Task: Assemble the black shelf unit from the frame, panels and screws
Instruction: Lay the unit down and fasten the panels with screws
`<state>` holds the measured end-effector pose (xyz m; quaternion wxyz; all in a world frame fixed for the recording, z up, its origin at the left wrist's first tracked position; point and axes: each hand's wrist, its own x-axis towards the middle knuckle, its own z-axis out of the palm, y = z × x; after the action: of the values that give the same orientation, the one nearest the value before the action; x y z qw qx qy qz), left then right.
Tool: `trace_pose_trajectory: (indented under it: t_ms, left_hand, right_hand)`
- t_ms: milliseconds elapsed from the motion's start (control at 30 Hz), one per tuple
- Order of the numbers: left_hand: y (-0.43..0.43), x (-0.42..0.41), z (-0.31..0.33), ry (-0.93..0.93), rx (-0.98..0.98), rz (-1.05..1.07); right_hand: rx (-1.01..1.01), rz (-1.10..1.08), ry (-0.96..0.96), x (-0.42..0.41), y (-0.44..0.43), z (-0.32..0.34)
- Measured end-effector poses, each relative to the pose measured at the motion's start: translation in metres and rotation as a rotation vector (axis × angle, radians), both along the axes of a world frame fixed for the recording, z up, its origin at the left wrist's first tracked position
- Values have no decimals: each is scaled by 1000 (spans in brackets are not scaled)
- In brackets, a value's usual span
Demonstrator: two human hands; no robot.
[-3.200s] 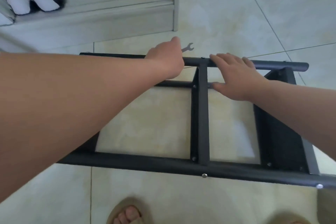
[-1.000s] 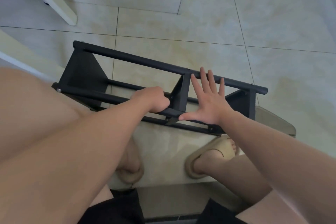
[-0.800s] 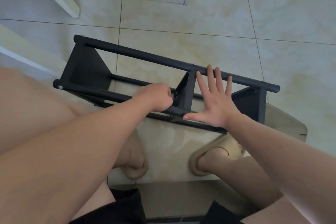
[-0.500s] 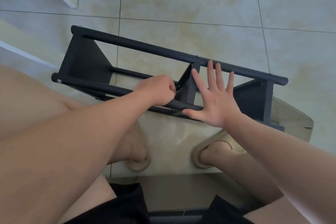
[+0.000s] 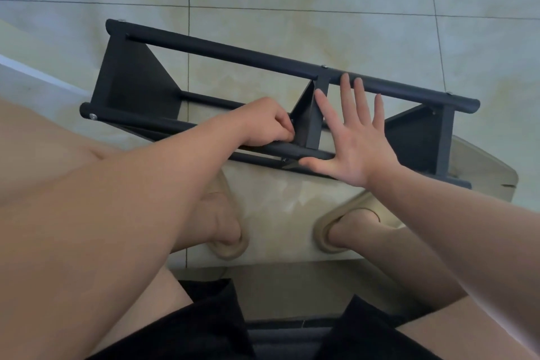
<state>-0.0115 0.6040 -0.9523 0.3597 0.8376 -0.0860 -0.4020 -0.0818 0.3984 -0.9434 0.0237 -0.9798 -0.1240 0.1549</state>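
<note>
Fingers [image 5: 347,102] of the right hand [image 5: 355,140] spread straight, thumb on the matte black tubular metal shelf frame [image 5: 233,54]. The left hand [image 5: 263,123], mid-frame, has its fingers curled against the flat centre panel [image 5: 304,126]; its grasp cannot be told.

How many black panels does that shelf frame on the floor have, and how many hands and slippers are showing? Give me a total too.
Black panels: 3
Hands: 2
Beige slippers: 2
Total: 7
</note>
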Motion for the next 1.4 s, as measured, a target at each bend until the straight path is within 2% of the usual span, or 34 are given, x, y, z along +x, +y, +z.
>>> trace_pose_trajectory:
  t_ms: [433,1400]
  left_hand:
    - [-9,9,1,207,-181,261]
    - [-14,6,4,174,-147,207]
  right_hand:
    - [29,-7,-25,1,-1,-3]
    - [47,-4,-41,1,-2,-3]
